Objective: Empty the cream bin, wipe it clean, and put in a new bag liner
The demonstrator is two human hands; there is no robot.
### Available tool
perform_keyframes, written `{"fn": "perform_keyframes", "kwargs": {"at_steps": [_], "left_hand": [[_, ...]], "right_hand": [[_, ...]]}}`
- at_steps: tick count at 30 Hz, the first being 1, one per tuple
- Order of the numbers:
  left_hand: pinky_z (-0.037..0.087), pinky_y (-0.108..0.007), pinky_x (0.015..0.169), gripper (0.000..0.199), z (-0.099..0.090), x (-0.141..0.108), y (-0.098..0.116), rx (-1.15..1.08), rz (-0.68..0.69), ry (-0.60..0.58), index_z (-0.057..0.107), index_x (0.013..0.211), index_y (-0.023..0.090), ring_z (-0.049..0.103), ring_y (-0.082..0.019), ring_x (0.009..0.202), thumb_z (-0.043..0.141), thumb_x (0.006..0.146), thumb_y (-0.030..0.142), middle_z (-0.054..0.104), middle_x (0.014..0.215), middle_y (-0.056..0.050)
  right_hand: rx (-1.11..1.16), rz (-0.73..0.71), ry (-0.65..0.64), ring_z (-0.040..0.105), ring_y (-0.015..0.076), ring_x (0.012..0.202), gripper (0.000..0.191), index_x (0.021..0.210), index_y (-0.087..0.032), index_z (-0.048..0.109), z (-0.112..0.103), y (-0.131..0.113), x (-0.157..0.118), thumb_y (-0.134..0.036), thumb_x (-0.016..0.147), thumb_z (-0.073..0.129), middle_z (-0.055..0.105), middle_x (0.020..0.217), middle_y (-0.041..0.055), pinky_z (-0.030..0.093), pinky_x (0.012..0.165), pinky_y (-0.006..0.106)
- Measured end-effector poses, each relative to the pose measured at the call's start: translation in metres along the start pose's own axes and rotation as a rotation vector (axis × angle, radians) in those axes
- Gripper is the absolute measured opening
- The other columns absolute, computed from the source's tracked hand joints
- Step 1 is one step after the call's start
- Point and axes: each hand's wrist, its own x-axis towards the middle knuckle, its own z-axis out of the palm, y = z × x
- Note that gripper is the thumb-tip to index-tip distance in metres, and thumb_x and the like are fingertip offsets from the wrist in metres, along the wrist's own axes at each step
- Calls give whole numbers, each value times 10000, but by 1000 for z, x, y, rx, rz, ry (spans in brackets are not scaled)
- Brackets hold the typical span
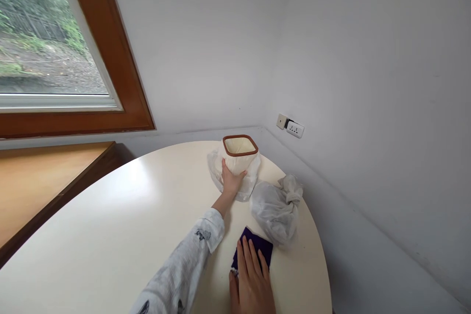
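Observation:
Near the far edge of the round table stands a small bin [240,151] with a brown rim and a pale plastic liner. My left hand [232,177] reaches forward and grips its near side, thumb and fingers spread around it. Loose clear plastic [214,167] hangs about the bin's base. My right hand [253,274] lies flat, fingers stretched out, on a folded dark purple cloth [262,245] on the tabletop. A knotted, filled whitish plastic bag [274,211] sits just beyond the cloth, to the right of the bin.
The round cream table [121,235] fits into a wall corner. Power sockets [295,129] are on the right wall. To the left are a wooden ledge [44,171] and a brown-framed window [134,93].

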Motion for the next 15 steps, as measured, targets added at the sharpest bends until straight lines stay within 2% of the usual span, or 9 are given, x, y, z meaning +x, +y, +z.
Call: {"fn": "perform_keyframes", "kwargs": {"at_steps": [4,8,12,15], "left_hand": [[209,-437,1089,1075,-3,2,-3,4,27,7,16,1400,213,217,-283,1352,733,616,378,213,1469,-151],[205,-423,1101,1083,-17,2,-1,11,73,-4,6,1400,201,182,-271,1366,733,622,398,179,1477,-161],[235,-415,1097,1057,-45,-6,6,24,116,-4,18,1405,185,181,-274,1366,716,645,410,152,1484,-161],[244,-435,1092,971,-76,-25,7,87,173,-21,67,1408,177,200,-281,1361,674,690,419,191,1473,-164]], "right_hand": [[13,0,-16,366,238,1289,487,1354,-205,399,1,2,-1,-367,901,324,358,1407,8,346,1044,423],[11,-3,-72,350,240,1298,500,1364,-189,382,-5,0,0,-372,904,310,336,1418,12,328,1055,422],[2,19,-120,321,233,1315,516,1379,-167,350,-14,-3,2,-381,914,281,299,1434,11,302,1071,413],[-7,22,-142,299,229,1326,532,1383,-146,339,-18,-5,2,-393,918,262,291,1440,22,281,1079,404]]}}
